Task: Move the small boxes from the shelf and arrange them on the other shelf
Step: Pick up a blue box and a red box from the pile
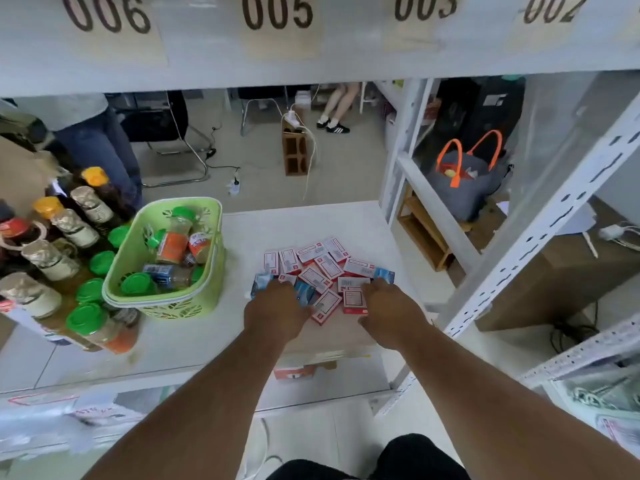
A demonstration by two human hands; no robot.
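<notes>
A loose pile of several small red-and-white boxes (pixel 320 268), with a few blue ones among them, lies on the white shelf (pixel 249 230). My left hand (pixel 277 311) rests on the pile's near left side, fingers curled over a blue box (pixel 304 292). My right hand (pixel 389 308) sits on the near right side, fingers bent onto a red-and-white box (pixel 353 299). Another blue box (pixel 384 273) pokes out just beyond my right fingers. Whether either hand has lifted a box is unclear.
A green basket (pixel 138 258) of jars stands left of the pile. Bottles with green and orange caps (pixel 62 237) crowd the far left. A white perforated shelf post (pixel 540 226) rises at the right. A shelf edge labelled 006, 005, 003, 002 (pixel 277 12) hangs overhead. People stand beyond.
</notes>
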